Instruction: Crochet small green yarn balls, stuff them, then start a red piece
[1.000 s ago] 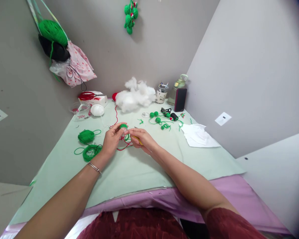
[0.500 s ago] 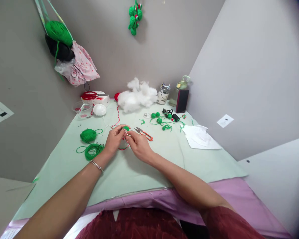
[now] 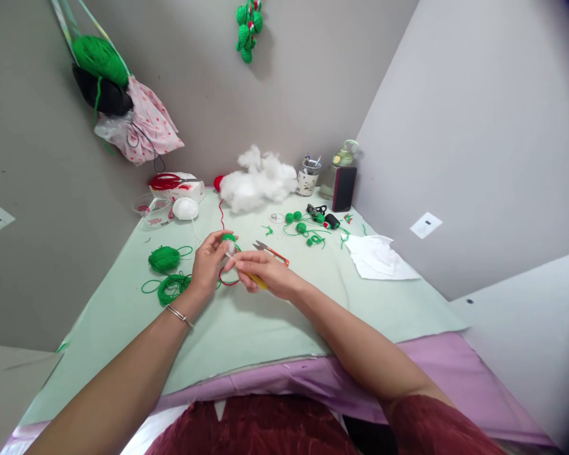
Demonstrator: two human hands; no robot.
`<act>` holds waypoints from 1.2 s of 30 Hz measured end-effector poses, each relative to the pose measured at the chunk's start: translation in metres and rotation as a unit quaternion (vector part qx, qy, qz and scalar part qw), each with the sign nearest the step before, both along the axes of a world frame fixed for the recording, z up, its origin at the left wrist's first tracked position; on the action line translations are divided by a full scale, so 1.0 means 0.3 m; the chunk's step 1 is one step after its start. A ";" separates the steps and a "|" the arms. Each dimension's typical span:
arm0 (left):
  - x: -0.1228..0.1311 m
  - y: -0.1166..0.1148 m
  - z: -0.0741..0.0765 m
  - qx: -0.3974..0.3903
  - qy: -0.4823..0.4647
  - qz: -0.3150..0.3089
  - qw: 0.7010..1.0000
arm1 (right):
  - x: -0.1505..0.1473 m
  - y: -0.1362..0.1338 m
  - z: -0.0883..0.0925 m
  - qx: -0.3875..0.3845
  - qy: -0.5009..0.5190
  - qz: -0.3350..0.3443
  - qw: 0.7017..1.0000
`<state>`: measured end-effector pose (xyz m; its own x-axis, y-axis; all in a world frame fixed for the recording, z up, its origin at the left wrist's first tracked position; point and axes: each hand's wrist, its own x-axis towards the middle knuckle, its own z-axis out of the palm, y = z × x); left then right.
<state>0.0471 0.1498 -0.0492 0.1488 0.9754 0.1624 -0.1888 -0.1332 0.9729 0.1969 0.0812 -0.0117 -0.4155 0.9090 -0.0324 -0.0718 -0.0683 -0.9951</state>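
The left hand (image 3: 207,262) pinches a small round green crocheted piece (image 3: 228,238) between thumb and fingertips, just above the pale mint-green cloth table cover (image 3: 246,328). The right hand (image 3: 265,272) is closed around a slim yellow-handled crochet hook (image 3: 257,281), and its fingertips sit close beside the piece. A thin red yarn strand (image 3: 224,278) loops on the cloth under both hands. Small orange-handled thread snips (image 3: 272,252) lie just beyond the right hand. A green yarn ball (image 3: 164,259) and a loose coil of green yarn (image 3: 171,289) sit just left of the left hand. A broad stretch of plain cloth runs from the hands to the cover's near edge, where a purple cloth border (image 3: 436,360) shows. Right of the right hand, plain cloth reaches a crumpled white paper sheet (image 3: 377,259) near the wall-side edge. Far beyond the hands, a heap of white fibre stuffing (image 3: 258,180) lies against the back wall.
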 end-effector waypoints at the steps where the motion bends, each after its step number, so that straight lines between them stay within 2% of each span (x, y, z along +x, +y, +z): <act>1: 0.002 -0.002 0.002 -0.009 -0.006 -0.006 1.000 | 0.001 0.003 0.001 0.042 -0.028 -0.073 0.996; 3: 0.006 -0.008 0.004 -0.023 -0.014 -0.013 1.000 | 0.008 0.015 -0.002 0.096 -0.075 -0.183 0.976; 4: 0.009 -0.012 0.005 -0.029 -0.016 -0.015 0.999 | 0.012 0.023 -0.007 0.107 -0.089 -0.214 0.967; 7: 0.019 -0.025 0.008 -0.041 -0.017 -0.026 0.999 | 0.016 0.040 -0.032 0.114 -0.129 -0.252 0.952; 14: 0.032 -0.042 0.000 -0.055 -0.011 -0.062 0.996 | 0.015 0.063 -0.075 0.066 -0.160 -0.199 0.965; 24: 0.014 -0.024 0.019 -0.037 0.004 -0.134 0.990 | 0.042 0.078 -0.070 0.102 -0.190 -0.242 0.946; 29: 0.012 -0.008 0.006 -0.019 0.014 -0.096 0.995 | 0.031 0.056 -0.053 0.134 -0.242 -0.219 0.936; 36: 0.025 -0.024 -0.015 0.000 0.019 -0.017 1.000 | -0.023 0.026 -0.023 0.179 -0.309 -0.226 0.906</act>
